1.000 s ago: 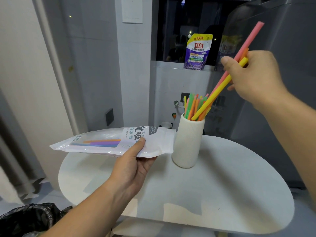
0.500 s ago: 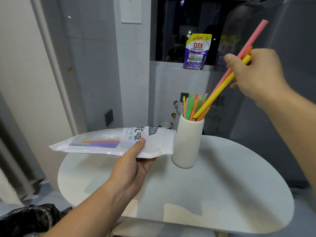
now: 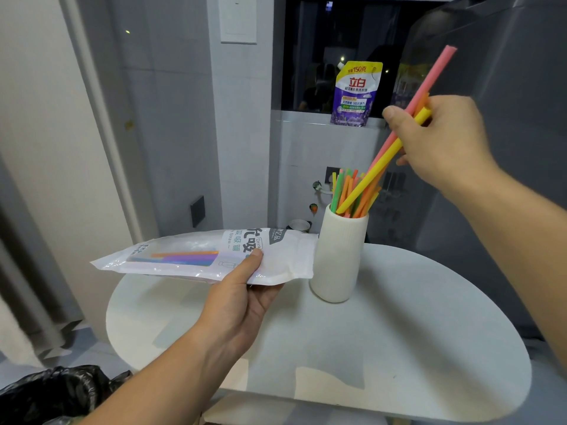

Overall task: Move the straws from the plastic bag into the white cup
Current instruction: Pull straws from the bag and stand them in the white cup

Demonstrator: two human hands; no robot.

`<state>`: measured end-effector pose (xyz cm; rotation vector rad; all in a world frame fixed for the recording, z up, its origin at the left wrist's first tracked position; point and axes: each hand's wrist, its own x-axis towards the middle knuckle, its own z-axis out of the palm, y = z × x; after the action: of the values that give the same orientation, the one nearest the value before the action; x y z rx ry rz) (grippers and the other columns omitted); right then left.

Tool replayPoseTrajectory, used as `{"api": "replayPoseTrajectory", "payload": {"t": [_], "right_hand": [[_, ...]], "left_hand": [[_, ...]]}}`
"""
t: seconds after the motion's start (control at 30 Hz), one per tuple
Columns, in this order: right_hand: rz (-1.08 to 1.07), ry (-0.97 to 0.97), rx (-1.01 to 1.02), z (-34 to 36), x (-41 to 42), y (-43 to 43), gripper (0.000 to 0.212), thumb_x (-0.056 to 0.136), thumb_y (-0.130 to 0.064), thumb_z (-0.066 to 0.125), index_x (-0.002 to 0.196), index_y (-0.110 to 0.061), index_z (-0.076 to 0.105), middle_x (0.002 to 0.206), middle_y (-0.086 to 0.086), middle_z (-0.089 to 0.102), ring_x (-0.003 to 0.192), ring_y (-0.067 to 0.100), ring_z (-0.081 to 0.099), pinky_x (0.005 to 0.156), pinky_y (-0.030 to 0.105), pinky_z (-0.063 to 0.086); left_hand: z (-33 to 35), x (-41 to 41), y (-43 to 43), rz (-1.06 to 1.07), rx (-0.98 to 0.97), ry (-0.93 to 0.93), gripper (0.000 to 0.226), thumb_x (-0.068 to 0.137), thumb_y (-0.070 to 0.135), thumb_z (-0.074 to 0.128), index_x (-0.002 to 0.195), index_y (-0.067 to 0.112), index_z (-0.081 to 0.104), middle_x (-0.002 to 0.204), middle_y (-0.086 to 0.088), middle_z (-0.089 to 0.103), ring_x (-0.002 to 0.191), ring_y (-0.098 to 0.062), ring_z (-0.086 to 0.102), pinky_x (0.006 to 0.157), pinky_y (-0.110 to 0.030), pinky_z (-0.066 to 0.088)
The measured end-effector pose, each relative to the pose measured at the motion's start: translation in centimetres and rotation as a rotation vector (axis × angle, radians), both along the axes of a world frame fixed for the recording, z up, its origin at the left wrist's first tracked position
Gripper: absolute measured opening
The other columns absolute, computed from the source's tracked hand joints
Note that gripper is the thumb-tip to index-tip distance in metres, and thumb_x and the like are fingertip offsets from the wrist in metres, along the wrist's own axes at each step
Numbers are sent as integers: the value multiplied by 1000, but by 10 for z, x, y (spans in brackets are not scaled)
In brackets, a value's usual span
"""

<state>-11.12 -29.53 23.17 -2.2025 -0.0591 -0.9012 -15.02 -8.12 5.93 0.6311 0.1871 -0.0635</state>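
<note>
The right hand (image 3: 445,139) has slid slightly left and down from the upper right of the frame, taking the pinched pink straw (image 3: 429,78) and yellow straw (image 3: 368,179) along. The yellow one's lower end now lies nearer the left rim of the white cup (image 3: 337,256).

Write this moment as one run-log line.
left hand grips plastic bag | right hand grips straws, tips in white cup | bagged straws visible

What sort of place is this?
Probably a home, maybe a laundry or utility corner: detergent refill pouch on the window ledge, wall tap below it, black bin bag by the white table.
</note>
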Motion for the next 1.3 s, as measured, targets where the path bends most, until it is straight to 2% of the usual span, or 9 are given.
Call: {"api": "replayPoseTrajectory", "payload": {"t": [0.2,0.5,0.63,0.77,0.97,1.07,1.17,1.23,1.3], "right_hand": [[-15,20,-32,-1,8,2,32,94,-47,60,97,-16,62,92,4,66,81,24,70,71,37,60],[-38,105,-37,-8,27,5,39,92,-49,62,100,-11,67,97,7,69,76,21,70,61,29,56],[-56,190,-88,-13,38,4,41,90,-48,66,101,-9,66,95,10,69,76,24,71,67,35,60],[-69,272,-146,-17,45,7,40,89,-47,67,101,-9,63,90,9,68,67,19,70,54,26,53],[-59,417,-183,-29,51,6,41,84,-48,72,100,-11,62,89,7,67,71,21,70,69,36,61],[-50,382,-179,-32,51,4,44,83,-48,73,101,-10,62,92,9,66,77,23,68,74,41,61],[-51,290,-185,-32,50,3,42,85,-49,70,100,-12,60,87,4,64,79,21,66,66,34,56],[-62,197,-182,-33,50,3,45,86,-47,71,111,-15,53,94,0,61,87,21,64,65,31,52],[-40,99,-145,-33,50,4,61,86,-40,74,130,-16,40,111,2,58,97,22,61,72,34,54]], "left_hand": [[0,1,0,4,-8,-1,36,98,7,62,134,8,62,119,-9,78,101,-21,78,65,-31,64],[0,0,-1,1,-9,1,31,98,6,62,130,8,64,116,-8,79,101,-21,78,67,-32,65],[0,0,-2,6,-12,7,33,98,6,62,131,8,63,116,-9,79,98,-21,78,65,-32,64],[0,1,-1,-5,-9,5,34,98,7,62,132,9,63,117,-9,79,102,-22,78,68,-33,65],[0,0,-1,2,-6,3,34,98,6,62,132,9,63,117,-8,79,100,-21,78,67,-33,65],[1,0,0,1,-12,4,35,98,6,62,132,8,62,118,-9,79,102,-22,78,67,-33,65],[1,0,0,1,-15,9,36,98,6,63,133,8,62,118,-9,78,103,-23,77,68,-34,65],[1,0,0,4,-13,7,36,98,6,63,133,9,62,118,-9,78,103,-22,77,68,-33,65],[1,0,0,2,-11,0,35,98,6,63,133,9,62,118,-9,78,104,-22,77,70,-34,66]]}}
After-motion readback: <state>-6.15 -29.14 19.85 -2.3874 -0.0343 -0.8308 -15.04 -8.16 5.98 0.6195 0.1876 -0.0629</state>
